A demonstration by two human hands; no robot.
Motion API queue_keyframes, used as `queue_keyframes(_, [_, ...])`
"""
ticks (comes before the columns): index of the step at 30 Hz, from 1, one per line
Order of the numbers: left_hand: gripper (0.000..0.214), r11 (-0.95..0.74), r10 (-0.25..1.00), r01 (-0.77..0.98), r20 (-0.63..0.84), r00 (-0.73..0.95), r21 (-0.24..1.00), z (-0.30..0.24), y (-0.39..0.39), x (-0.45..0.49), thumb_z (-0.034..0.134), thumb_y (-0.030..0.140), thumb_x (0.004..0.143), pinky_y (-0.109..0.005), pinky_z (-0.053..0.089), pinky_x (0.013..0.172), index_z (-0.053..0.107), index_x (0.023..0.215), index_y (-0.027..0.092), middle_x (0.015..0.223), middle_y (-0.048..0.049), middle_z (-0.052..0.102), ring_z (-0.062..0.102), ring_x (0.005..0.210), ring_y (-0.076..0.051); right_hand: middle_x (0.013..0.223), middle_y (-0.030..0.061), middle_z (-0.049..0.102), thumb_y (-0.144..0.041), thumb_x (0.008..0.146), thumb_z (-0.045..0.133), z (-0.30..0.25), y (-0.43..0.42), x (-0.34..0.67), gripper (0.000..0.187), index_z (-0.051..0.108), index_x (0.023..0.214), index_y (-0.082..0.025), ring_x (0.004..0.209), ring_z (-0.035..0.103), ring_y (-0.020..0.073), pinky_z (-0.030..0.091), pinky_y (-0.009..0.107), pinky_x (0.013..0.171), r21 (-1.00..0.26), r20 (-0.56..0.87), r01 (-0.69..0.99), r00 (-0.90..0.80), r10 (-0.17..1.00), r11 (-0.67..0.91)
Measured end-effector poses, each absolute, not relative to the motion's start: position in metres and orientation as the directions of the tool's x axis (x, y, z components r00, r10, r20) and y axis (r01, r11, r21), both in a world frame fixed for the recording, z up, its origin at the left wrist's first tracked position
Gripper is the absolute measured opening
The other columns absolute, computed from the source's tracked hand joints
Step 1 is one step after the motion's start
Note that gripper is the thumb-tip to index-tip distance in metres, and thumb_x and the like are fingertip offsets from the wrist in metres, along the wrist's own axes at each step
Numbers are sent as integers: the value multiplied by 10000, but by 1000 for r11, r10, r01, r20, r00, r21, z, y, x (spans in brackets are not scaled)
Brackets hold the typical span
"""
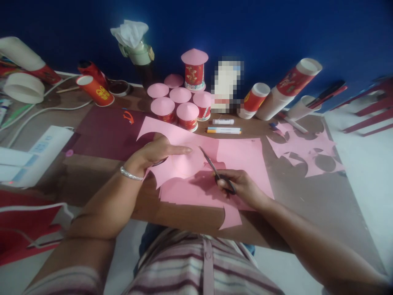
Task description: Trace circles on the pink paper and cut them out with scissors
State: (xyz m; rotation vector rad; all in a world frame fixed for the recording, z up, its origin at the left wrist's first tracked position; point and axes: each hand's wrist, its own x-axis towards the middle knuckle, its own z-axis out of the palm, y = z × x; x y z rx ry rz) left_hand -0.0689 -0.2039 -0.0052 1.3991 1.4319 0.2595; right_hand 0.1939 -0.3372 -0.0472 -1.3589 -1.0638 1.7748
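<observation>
My left hand [156,152] grips a sheet of pink paper [181,162] by its left edge, thumb on top, holding it just above the table. My right hand [242,186] is closed around the handles of small scissors [215,169], whose blades point up and left into the sheet. More pink sheets [242,157] lie flat underneath on the brown table [307,205]. A silver bracelet [131,174] sits on my left wrist.
Several red cups with pink cone lids [181,104] stand behind the paper, with two markers [224,130] and a glue stick [223,121] beside them. Pink offcuts [307,151] lie at right. Stacked paper cups [291,88] lean at the back right, a red cup [95,91] lies at left.
</observation>
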Motion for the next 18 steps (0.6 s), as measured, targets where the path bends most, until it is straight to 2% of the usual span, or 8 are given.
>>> queue_keyframes(3, [681,278,812,658,-537,228,700,-3,-204,-67,936,548,607,-288,162,521,336,537,234,532,60,259,276,531,-81,660,-22,580,-666,699,885,-47,-337,194,635,804,1023,-126,550,510,88,456,252,506,-887,-443,-17,-250,861,-461])
queue_keyframes(6, [708,264,805,664,-539,247,700,-1,-204,-66,914,581,619,-285,142,512,300,536,239,546,59,247,243,522,-69,663,-22,581,-655,708,883,-49,-337,194,615,805,1020,-131,547,502,83,455,248,505,-888,-440,-19,-253,862,-459])
queue_keyframes(15, [605,244,791,635,-529,307,733,0,-205,-67,886,596,637,-278,137,524,425,539,216,565,59,217,234,545,-79,672,-17,579,-653,706,883,-50,-338,195,634,805,1044,-122,553,493,82,443,246,494,-885,-448,-6,-253,857,-465])
queue_keyframes(18, [705,243,794,645,-530,296,725,0,-205,-67,899,612,618,-282,119,525,310,531,234,548,63,212,217,529,-72,660,-21,576,-647,699,889,-49,-337,195,630,808,1040,-123,551,492,81,444,241,488,-885,-449,-10,-247,858,-466])
